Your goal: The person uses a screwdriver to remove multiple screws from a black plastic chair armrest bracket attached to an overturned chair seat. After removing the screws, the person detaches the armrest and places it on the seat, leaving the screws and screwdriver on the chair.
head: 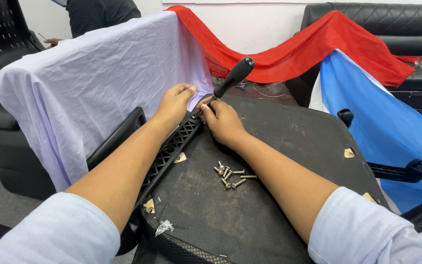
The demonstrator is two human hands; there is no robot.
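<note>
An upturned office chair seat (279,146) lies in front of me, its black fabric underside facing up. Along its left edge runs a black ribbed plastic armrest bracket (169,149). My left hand (173,105) rests on the top end of that bracket, fingers curled. My right hand (222,120) pinches the metal shaft of a screwdriver with a black handle (234,77), its tip down at the bracket's upper corner. Several loose silver screws (230,176) lie on the seat underside, close to my right forearm.
A pale lilac cloth (89,83) drapes a chair at left, a red cloth (308,46) hangs across the back, a blue cloth (382,127) at right. A black sofa (411,34) stands behind. Another person in dark clothing (98,14) is at top left. A detached armrest (401,171) lies right.
</note>
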